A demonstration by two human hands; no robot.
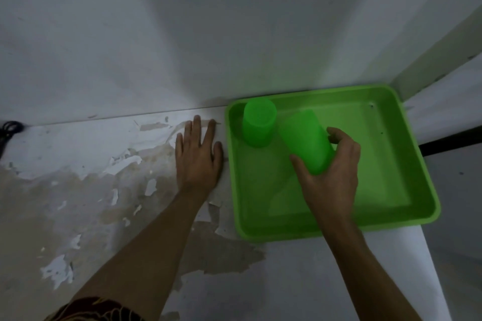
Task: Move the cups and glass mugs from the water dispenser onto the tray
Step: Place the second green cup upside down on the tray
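Here the right hand [331,164] has its fingers clamped on a tilted green cup [306,141] over the tray [407,164] (left hand [198,156] flat, fingers spread, on the table [78,190]); released tilted, it could topple against the cup [259,121] at the tray's far-left corner.

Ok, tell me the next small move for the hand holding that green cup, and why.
Probably lower the tilted green cup straight down, level it and let go. The right hand holds it above the bare floor of the green tray, beside the other cup standing in the far left corner. The left hand lies flat on the table.
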